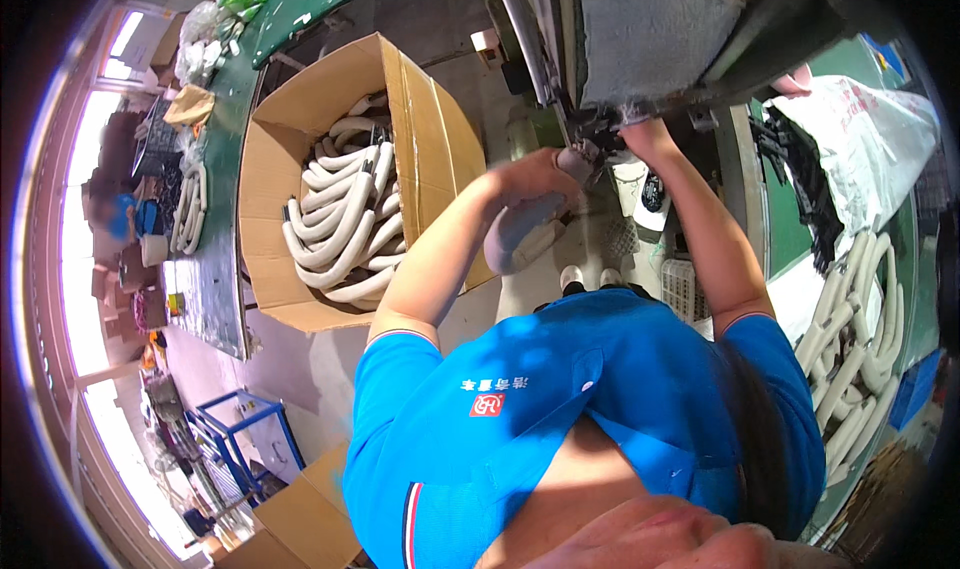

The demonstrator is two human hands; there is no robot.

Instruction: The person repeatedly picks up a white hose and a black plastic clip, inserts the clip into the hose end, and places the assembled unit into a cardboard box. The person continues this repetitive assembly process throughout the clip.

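My left hand is wrapped round a curved grey foam-covered tube. One end of that tube points up at the metal working parts of a large grey machine. Close to the same parts, my right hand reaches under the machine's lower edge. Its fingers are mostly hidden there, so I cannot make out what they touch.
Left of me, an open cardboard box holds several similar tubes. More tubes lie on the right-hand green table, near black strips and a white sack. A green table runs along the left.
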